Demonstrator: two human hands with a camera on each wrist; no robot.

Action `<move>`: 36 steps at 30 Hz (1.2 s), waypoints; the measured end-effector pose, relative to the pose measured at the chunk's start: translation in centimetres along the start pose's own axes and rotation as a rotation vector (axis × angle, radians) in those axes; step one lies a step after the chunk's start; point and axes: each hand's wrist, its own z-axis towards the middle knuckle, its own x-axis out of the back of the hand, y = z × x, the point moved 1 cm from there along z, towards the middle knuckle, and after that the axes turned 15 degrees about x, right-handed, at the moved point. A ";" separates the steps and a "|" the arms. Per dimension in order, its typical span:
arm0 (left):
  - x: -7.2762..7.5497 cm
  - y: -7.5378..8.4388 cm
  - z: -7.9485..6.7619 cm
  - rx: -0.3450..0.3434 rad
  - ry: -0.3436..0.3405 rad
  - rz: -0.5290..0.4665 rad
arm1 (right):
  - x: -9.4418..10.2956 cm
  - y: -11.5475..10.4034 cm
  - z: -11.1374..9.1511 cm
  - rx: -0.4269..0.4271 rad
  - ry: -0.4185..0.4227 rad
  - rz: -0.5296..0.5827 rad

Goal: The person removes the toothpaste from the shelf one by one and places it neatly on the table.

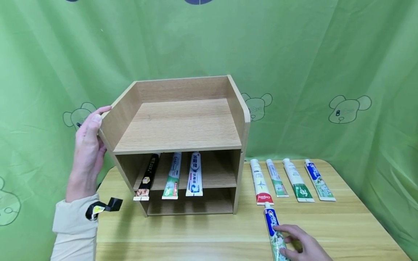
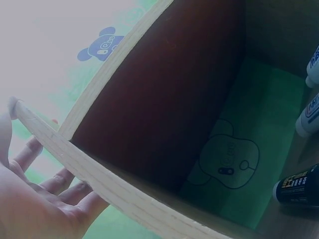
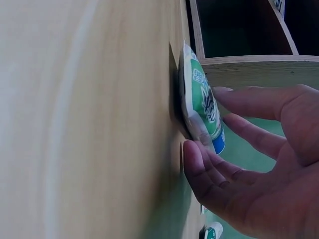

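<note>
My left hand point(image 1: 87, 150) grips the left side panel of a wooden shelf point(image 1: 176, 125), thumb at the front edge and fingers behind it. In the left wrist view the fingers point(image 2: 57, 181) show beyond the panel's edge. At the lower right, my right hand point(image 1: 305, 243) pinches a blue-and-green toothpaste tube point(image 1: 273, 228) between thumb and fingers. This tube point(image 3: 205, 102) is seen from its flat end in the right wrist view. Inside the shelf's upper compartment lie a black tube point(image 1: 149, 175), a green-and-white tube point(image 1: 173, 175) and a blue-and-white tube point(image 1: 195, 174), flat ends jutting out.
Right of the shelf, a red-and-white tube point(image 1: 260, 181), a slim green tube point(image 1: 277, 178), a white-and-green tube point(image 1: 298, 180) and another blue-and-green tube point(image 1: 319, 180) lie in a row on the wooden table point(image 1: 356, 224). A green curtain point(image 1: 294, 47) hangs behind.
</note>
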 end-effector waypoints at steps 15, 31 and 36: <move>0.1 0.1 0.0 0.001 0.011 0.009 | -1.0 -4.2 0.9 0.036 0.266 -0.041; 0.1 0.1 -0.1 0.016 0.009 0.000 | -2.8 -7.8 2.5 0.375 0.210 0.019; 0.1 0.0 -0.1 0.017 0.007 -0.002 | -3.3 -8.7 2.8 0.398 0.201 0.084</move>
